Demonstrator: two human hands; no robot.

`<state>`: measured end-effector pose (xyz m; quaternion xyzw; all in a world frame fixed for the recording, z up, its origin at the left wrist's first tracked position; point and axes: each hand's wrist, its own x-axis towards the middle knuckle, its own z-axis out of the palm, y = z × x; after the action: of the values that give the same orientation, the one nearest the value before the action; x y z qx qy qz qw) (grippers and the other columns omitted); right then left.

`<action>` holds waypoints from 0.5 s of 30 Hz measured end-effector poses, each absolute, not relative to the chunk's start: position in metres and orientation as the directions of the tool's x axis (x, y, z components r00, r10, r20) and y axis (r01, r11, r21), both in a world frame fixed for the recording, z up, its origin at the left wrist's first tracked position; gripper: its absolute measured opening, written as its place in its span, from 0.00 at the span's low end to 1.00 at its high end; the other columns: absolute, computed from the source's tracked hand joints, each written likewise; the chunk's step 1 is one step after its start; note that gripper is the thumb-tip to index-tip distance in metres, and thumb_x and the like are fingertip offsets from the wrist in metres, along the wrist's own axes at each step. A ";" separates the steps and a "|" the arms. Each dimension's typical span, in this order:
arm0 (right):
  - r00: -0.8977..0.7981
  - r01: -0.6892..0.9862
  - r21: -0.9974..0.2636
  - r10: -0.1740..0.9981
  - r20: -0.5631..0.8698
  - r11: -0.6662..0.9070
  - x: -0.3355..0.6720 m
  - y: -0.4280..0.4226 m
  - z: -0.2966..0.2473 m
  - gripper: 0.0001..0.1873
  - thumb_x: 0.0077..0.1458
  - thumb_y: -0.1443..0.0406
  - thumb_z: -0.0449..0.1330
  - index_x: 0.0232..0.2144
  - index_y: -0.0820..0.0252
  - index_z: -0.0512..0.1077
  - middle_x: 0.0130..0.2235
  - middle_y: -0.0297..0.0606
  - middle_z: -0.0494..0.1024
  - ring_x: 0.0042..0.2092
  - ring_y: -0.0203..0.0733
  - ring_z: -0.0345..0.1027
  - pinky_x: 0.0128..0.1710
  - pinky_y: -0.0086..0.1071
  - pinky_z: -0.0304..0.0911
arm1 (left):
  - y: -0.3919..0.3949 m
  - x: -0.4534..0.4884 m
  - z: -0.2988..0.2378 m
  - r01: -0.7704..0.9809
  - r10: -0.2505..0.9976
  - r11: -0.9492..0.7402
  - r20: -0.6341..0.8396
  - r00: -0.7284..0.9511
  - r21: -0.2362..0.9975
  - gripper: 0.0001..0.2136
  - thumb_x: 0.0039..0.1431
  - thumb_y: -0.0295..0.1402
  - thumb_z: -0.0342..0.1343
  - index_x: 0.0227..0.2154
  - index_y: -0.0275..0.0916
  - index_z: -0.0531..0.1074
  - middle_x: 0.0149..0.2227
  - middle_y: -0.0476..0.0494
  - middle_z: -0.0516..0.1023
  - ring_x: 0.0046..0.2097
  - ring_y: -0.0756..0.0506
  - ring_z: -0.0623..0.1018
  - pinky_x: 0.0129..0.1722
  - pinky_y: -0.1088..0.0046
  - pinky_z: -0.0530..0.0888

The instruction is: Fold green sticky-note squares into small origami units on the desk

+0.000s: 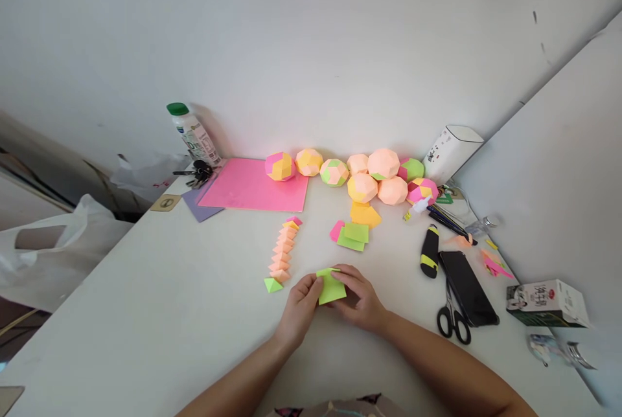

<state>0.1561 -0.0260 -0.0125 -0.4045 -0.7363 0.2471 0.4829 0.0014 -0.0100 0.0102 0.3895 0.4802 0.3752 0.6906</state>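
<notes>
Between my two hands is a square green paper note. My left hand pinches its left edge with the thumb on top. My right hand grips the right side, fingers over the upper edge and the rest partly behind the paper. Just left of the hands runs a row of small folded paper pieces, mostly peach, with a green folded piece at the near end. Beyond the hands lie loose green notes, a pink piece and orange sheets.
Folded paper balls line the wall beside a pink board. A bottle and keys stand far left. On the right are a black-yellow cutter, scissors, a phone and a milk carton.
</notes>
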 end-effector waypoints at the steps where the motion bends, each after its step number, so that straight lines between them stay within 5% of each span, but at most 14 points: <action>1: -0.207 0.360 -0.756 0.837 0.507 0.547 0.156 -0.026 -0.013 0.27 0.49 0.67 0.62 0.52 0.56 0.64 0.49 0.48 0.69 0.50 0.48 0.66 0.47 0.41 0.66 | -0.010 0.001 0.010 -0.141 0.893 0.414 -0.372 0.254 0.899 0.15 0.50 0.46 0.56 0.28 0.37 0.71 0.23 0.51 0.68 0.28 0.49 0.68 0.28 0.76 0.65; 15: -0.213 0.348 -0.795 0.868 0.449 0.497 0.160 -0.028 -0.015 0.25 0.49 0.69 0.60 0.51 0.57 0.66 0.49 0.49 0.68 0.50 0.48 0.66 0.47 0.40 0.67 | -0.013 0.002 0.006 -0.179 0.872 0.448 -0.384 0.304 0.876 0.13 0.52 0.44 0.55 0.29 0.37 0.71 0.25 0.50 0.71 0.28 0.49 0.70 0.28 0.76 0.67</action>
<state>0.1599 -0.0285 -0.0151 -0.4178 -0.7278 0.2775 0.4678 0.0024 -0.0126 0.0058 0.3754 0.4615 0.3675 0.7149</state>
